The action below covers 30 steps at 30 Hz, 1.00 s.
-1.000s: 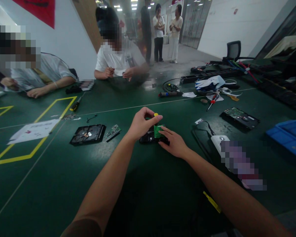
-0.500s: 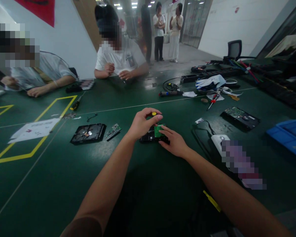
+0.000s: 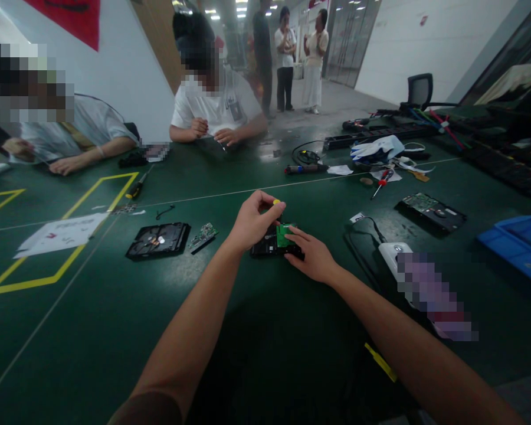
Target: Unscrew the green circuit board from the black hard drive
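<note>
In front of me on the green table lies a black hard drive (image 3: 269, 244) with a green circuit board (image 3: 285, 235) on top. My left hand (image 3: 259, 219) is above its far side, fingers closed round a screwdriver (image 3: 277, 202). Only the screwdriver's yellow end shows; my hand hides the rest. From the right, my right hand (image 3: 312, 255) grips the drive, with fingertips on the green board and the thumb at the near edge. A loose circuit board (image 3: 203, 237) and another hard drive (image 3: 158, 240) lie to the left.
To the right are a third hard drive (image 3: 431, 212), a white corded device (image 3: 396, 260) and a blue tray (image 3: 517, 245). A red screwdriver (image 3: 383, 182) and gloves (image 3: 378, 149) lie farther back. Two people sit across the table, near a yellow-and-black screwdriver (image 3: 136, 188).
My left hand has shifted slightly, and the screwdriver's yellow end is now more covered by the fingers. My right hand stays on the hard drive.
</note>
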Motion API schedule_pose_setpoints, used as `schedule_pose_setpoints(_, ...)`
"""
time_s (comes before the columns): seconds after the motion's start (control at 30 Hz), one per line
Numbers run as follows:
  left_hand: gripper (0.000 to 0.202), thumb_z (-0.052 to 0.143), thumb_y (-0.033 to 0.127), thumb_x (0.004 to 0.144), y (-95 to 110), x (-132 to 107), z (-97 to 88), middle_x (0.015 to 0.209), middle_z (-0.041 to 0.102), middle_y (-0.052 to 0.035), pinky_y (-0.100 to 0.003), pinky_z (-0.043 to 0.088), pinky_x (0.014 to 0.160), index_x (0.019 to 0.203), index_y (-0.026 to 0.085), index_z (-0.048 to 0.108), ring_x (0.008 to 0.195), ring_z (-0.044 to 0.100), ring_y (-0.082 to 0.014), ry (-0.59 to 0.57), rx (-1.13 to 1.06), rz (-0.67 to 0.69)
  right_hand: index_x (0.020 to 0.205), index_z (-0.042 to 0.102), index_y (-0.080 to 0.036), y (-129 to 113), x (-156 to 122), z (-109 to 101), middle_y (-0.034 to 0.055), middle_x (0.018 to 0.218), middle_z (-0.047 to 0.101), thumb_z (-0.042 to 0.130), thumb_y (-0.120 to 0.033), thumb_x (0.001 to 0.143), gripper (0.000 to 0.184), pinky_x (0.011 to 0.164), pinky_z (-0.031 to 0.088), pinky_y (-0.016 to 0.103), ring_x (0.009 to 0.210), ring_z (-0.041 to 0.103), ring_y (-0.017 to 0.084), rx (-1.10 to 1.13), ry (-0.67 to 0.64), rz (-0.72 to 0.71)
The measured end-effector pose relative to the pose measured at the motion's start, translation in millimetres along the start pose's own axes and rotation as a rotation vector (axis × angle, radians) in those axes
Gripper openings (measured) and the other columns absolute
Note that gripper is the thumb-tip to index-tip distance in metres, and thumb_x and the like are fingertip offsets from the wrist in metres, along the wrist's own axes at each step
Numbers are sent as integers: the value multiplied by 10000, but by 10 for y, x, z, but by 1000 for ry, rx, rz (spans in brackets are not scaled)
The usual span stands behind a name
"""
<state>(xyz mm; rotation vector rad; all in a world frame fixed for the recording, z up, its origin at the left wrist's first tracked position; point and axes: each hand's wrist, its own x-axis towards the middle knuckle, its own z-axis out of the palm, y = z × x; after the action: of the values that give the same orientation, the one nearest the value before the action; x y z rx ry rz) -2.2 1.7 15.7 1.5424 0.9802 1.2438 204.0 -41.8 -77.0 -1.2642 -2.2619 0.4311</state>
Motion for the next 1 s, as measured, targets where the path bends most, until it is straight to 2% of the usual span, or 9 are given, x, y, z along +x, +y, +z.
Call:
schedule_pose_setpoints(0.2,314,805,382,836,20,0,10,875,620,-18,-224,551,588,1010,196,623,721,605,-117,-59,58,71,1443,578,-287,0,-10,-2,63,1613,469,668,-410,937,529,1162,455,583,1436,505,328,5,3,6)
schedule_pose_setpoints(0.43,281,782,430,849,40,9,-19,868,633,-32,-235,581,590,930,180,685,765,603,-138,-58,72,65,1430,592,-289,2,-5,4,61,1609,476,674,-409,931,519,1161,460,569,1428,515,327,18,8,7)
schedule_pose_setpoints(0.53,288,712,440,908,45,16,-35,964,678,-66,-248,612,624,1042,184,720,869,644,-167,-65,44,55,1428,591,-272,12,0,7,70,1608,476,672,-408,931,521,1163,458,569,1438,504,328,14,10,-5)
schedule_pose_setpoints(0.63,314,638,412,962,63,18,-38,1092,701,-95,-262,633,649,1187,199,689,1029,667,-209,-93,-40,16,1427,587,-251,18,3,8,84,1606,478,673,-403,929,527,1161,463,565,1433,510,330,5,5,-13)
schedule_pose_setpoints(0.77,295,604,394,982,84,14,-34,1185,697,-102,-257,637,658,1202,215,686,1159,657,-240,-129,-71,15,1426,586,-262,20,2,11,75,1608,475,674,-398,930,522,1163,462,563,1431,513,326,-3,6,-14)
schedule_pose_setpoints(0.83,285,629,390,969,87,11,-34,1163,703,-99,-250,631,655,1174,207,704,1117,672,-230,-138,-30,45,1427,586,-260,20,0,14,78,1608,475,675,-402,929,525,1166,458,564,1430,515,328,-3,7,-12)
schedule_pose_setpoints(0.93,268,713,376,915,82,6,-34,1045,710,-85,-247,613,633,1098,181,720,906,680,-176,-121,42,86,1434,585,-268,22,-2,17,80,1609,473,670,-408,933,527,1166,452,576,1427,516,333,3,9,-8)
schedule_pose_setpoints(1.0,265,766,372,872,76,2,-30,999,705,-78,-238,594,603,1033,170,708,832,663,-157,-89,69,89,1437,586,-282,23,-2,17,75,1609,474,672,-410,931,529,1162,452,585,1426,516,337,10,9,-1)
